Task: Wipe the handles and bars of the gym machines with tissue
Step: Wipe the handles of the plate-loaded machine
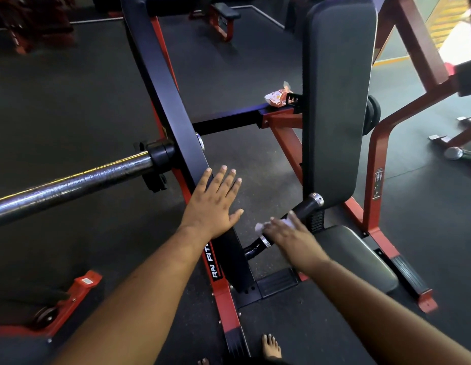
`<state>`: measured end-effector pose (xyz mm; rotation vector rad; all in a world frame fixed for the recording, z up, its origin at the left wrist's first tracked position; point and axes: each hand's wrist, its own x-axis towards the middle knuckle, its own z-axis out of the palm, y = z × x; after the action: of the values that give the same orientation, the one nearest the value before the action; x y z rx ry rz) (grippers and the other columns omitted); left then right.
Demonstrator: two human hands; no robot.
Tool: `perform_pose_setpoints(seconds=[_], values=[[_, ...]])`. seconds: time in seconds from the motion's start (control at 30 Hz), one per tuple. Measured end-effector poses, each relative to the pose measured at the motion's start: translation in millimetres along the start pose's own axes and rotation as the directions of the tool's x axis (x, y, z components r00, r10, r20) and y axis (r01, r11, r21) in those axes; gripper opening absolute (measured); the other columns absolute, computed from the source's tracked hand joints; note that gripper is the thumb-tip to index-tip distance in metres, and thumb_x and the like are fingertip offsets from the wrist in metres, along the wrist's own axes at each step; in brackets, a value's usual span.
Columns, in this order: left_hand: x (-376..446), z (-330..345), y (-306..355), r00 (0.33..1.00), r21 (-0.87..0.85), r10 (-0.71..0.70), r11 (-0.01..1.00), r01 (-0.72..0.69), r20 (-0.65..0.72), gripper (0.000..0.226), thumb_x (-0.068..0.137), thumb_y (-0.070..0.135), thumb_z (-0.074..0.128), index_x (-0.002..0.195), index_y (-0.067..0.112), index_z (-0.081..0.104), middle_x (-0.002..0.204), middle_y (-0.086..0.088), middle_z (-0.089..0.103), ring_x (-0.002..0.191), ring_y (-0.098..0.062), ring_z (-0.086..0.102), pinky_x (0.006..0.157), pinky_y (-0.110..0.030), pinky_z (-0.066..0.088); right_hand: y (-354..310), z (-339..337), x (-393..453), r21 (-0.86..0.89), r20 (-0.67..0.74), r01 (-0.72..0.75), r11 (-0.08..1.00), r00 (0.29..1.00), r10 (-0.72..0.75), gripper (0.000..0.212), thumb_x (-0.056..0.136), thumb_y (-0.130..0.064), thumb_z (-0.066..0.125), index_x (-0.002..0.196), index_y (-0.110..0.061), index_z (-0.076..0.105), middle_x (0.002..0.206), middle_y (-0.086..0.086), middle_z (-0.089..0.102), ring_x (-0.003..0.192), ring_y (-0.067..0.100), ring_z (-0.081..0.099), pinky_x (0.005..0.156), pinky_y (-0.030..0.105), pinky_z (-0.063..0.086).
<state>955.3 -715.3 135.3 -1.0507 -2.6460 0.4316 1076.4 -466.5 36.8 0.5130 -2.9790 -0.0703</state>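
Your left hand (212,204) rests flat on the black arm (173,106) for balance; your right hand (289,233) presses tissue (262,226) onto the handle (304,208).

Dim, daylit upper right, edges warped

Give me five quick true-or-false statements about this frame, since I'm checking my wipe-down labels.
1. The right hand presses a white tissue onto the black handle. True.
2. The left hand grips the chrome bar. False: it lies flat on the black machine arm.
3. A packet sits on the frame beside the back pad. True.
4. The packet lies on the seat. False: the seat holds nothing.
5. The person wears shoes. False: a bare foot shows.
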Motion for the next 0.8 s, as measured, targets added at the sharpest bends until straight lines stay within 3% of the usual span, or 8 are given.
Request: perform_pose_setpoints(seconds=[0.13,0.2,0.3,0.43,0.53,0.63,0.73,0.8], values=[[0.3,0.2,-0.7,1.000,0.002,-0.003,1.000,0.003,-0.002,0.080,0.102,0.065,0.016,0.165,0.017,0.004,0.173,-0.009,0.003,0.159,-0.029,-0.005,0.126,-0.055,-0.004,61.8,-26.3,1.3,-0.022,0.008,-0.298,0.954,0.954,0.298,0.071,0.085,-0.009,0.066,0.149,-0.032,0.045,0.147,-0.011,0.055,0.149,0.012,0.034,0.126,0.053,-0.005],[-0.7,0.1,-1.6,1.000,0.005,-0.003,1.000,0.003,-0.004,0.080,0.102,0.065,0.017,0.165,0.017,0.006,0.173,-0.009,0.005,0.159,-0.029,-0.003,0.126,-0.055,-0.004,51.3,-31.1,9.0,0.066,-0.036,-0.381,0.922,0.923,0.384,0.061,0.087,-0.006,0.065,0.141,-0.029,0.054,0.142,-0.009,0.059,0.147,0.015,0.037,0.127,0.051,-0.001],[-1.0,0.5,-0.9,1.000,0.004,-0.004,1.000,0.004,-0.017,0.080,0.102,0.065,0.018,0.165,0.017,0.007,0.173,-0.009,0.006,0.159,-0.029,-0.002,0.126,-0.055,-0.004,1.8,-11.6,11.6,0.209,-0.069,-0.302,0.930,0.944,0.322,0.061,0.082,0.011,0.059,0.135,-0.020,0.061,0.134,0.004,0.062,0.138,0.021,0.044,0.126,0.052,0.020],[-0.1,0.9,0.2,1.000,0.007,0.001,1.000,-0.001,-0.010,0.081,0.102,0.065,0.016,0.165,0.017,0.005,0.173,-0.010,0.004,0.159,-0.030,-0.003,0.126,-0.056,-0.002,-3.4,4.2,-1.9,0.158,-0.094,0.046,0.986,0.995,-0.032,0.073,0.086,0.004,0.062,0.152,-0.023,0.047,0.148,-0.002,0.056,0.144,0.017,0.043,0.127,0.041,0.015],[0.3,0.8,-0.9,1.000,0.011,0.002,1.000,-0.002,-0.004,0.081,0.102,0.065,0.014,0.165,0.017,0.003,0.173,-0.009,0.003,0.159,-0.029,-0.004,0.126,-0.056,-0.002,51.9,-19.1,-2.4,0.038,-0.002,-0.124,0.992,0.992,0.124,0.083,0.086,0.001,0.057,0.159,-0.029,0.031,0.155,-0.006,0.048,0.149,0.013,0.034,0.128,0.048,0.004],[0.3,2.1,-0.4,1.000,0.014,-0.001,1.000,0.001,-0.003,0.080,0.102,0.065,0.013,0.165,0.017,0.001,0.173,-0.009,0.001,0.159,-0.029,-0.006,0.125,-0.056,-0.002,74.9,-32.9,-2.2,0.058,-0.021,-0.362,0.931,0.931,0.363,0.075,0.088,-0.004,0.060,0.155,-0.029,0.039,0.156,-0.008,0.047,0.154,0.011,0.024,0.126,0.043,-0.013],[-0.3,2.6,-0.7,1.000,0.006,-0.002,1.000,0.002,-0.009,0.080,0.102,0.065,0.013,0.165,0.017,0.002,0.173,-0.009,0.001,0.159,-0.029,-0.006,0.126,-0.056,-0.002,33.6,-14.8,3.7,0.200,-0.091,-0.406,0.892,0.898,0.430,0.077,0.087,0.012,0.049,0.155,-0.022,0.039,0.158,0.001,0.044,0.154,0.018,0.023,0.128,0.040,-0.003],[-0.4,2.6,0.1,1.000,0.006,-0.004,1.000,0.004,-0.009,0.080,0.102,0.065,0.014,0.165,0.017,0.002,0.173,-0.009,0.001,0.159,-0.029,-0.006,0.126,-0.056,-0.003,-7.8,6.2,2.0,0.288,-0.143,-0.354,0.890,0.903,0.406,0.085,0.082,0.020,0.050,0.157,-0.019,0.038,0.158,0.004,0.044,0.155,0.020,0.023,0.129,0.042,0.004]])
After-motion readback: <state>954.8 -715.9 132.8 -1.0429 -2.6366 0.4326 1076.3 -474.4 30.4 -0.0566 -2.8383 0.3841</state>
